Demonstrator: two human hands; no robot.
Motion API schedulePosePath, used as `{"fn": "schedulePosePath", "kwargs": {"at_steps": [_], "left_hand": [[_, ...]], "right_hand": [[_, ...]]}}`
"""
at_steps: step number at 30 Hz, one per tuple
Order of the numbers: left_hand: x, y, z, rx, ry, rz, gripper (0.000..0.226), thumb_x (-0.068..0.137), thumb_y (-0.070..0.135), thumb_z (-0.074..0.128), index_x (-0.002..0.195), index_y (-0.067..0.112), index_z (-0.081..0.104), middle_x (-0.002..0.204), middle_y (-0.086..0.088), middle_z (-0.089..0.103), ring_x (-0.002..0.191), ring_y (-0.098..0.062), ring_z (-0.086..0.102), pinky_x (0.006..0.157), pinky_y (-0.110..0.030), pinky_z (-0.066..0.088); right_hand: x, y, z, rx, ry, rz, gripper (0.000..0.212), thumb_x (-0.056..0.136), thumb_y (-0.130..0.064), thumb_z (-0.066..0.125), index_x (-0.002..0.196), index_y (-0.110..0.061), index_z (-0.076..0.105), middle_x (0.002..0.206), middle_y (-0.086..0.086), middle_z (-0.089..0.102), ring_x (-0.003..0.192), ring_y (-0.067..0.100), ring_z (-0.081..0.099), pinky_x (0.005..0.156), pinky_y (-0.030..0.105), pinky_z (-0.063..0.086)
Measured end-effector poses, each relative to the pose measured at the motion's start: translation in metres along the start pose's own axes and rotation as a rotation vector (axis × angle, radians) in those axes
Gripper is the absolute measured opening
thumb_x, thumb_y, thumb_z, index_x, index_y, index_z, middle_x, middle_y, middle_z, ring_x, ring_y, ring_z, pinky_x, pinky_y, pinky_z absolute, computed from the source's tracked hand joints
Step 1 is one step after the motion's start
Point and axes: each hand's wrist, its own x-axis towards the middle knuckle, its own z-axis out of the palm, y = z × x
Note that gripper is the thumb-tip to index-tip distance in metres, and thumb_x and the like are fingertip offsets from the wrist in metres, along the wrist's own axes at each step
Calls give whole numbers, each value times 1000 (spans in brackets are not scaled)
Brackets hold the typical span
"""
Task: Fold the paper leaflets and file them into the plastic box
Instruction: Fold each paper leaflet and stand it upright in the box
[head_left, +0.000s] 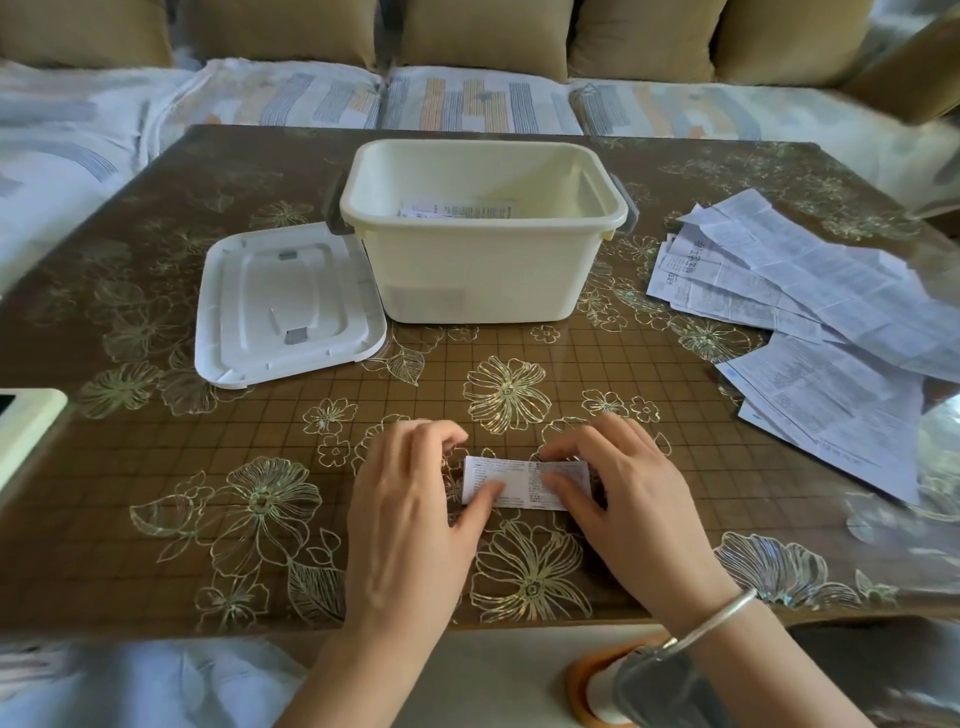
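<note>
The folded leaflet (524, 483) lay flat on the desk (260, 415) just in front of the person, its long axis running side to side. The left hand (410, 499) held one end and the right hand (618, 488) the other, fingers (447, 434) curled narrow over its far edge and thumbs pressing on top. The open plastic box (467, 270) stood well apart, straight ahead beyond the strip, so to my eye either hand was equally placed to carry it forward.
</note>
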Motion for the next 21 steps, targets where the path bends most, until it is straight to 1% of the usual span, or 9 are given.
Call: {"fn": "schedulePosePath", "kwargs": {"at_steps": [2,4,6,8,11,13,16,19,21], "left_hand": [[0,0,0,11,-5,21,34,77,39,71,104,19,63,103,4,56,97,-15,52,84,-28,46],[1,-2,1,8,-26,42,22,79,38,70,96,23,68,99,7,55,94,-15,52,81,-31,45],[2,-5,2,-11,-48,47,15,80,36,73,92,27,72,98,10,56,94,-14,52,80,-31,43],[4,-8,3,-52,-68,32,13,79,36,75,91,31,74,98,14,56,93,-12,51,79,-31,41],[8,-10,4,-113,-99,-12,12,76,38,77,87,39,76,96,18,57,93,-8,49,80,-29,33],[10,-9,4,-134,-114,-29,11,74,43,76,85,42,76,96,20,56,93,-6,47,81,-29,30],[9,-8,4,-109,-124,-16,20,71,55,70,88,46,75,97,21,54,94,-4,44,81,-28,27],[7,-7,4,-70,-122,-1,32,73,67,58,94,48,73,100,22,52,95,-5,43,80,-29,26],[7,-7,4,-55,-124,4,35,72,69,54,96,50,72,100,22,51,96,-5,43,80,-29,26]], "right_hand": [[3,-5,-3,-33,-29,35,19,79,-29,72,95,-27,64,96,-10,56,90,13,53,62,26,47],[8,-11,-8,-77,-111,81,24,83,-37,67,103,-28,59,103,-10,53,99,13,50,71,27,47],[13,-14,-14,-134,-222,135,36,84,-49,61,114,-32,50,110,-12,49,108,11,45,82,27,46],[20,-15,-20,-180,-316,190,46,81,-56,61,119,-33,47,114,-12,50,111,11,45,84,26,43],[31,-15,-26,-187,-447,262,46,78,-60,63,112,-31,49,106,-12,54,102,10,48,76,25,39],[38,-15,-28,-187,-530,274,44,78,-60,64,106,-29,51,100,-13,55,92,9,49,75,24,41],[44,-15,-29,-195,-602,276,37,79,-59,64,98,-28,57,94,-9,60,84,11,53,75,26,47],[43,-14,-27,-188,-579,298,31,78,-56,66,85,-27,60,83,-8,62,77,13,57,66,26,46],[39,-12,-26,-123,-503,335,29,78,-51,68,79,-22,64,75,-6,65,68,11,57,57,24,42]]}}
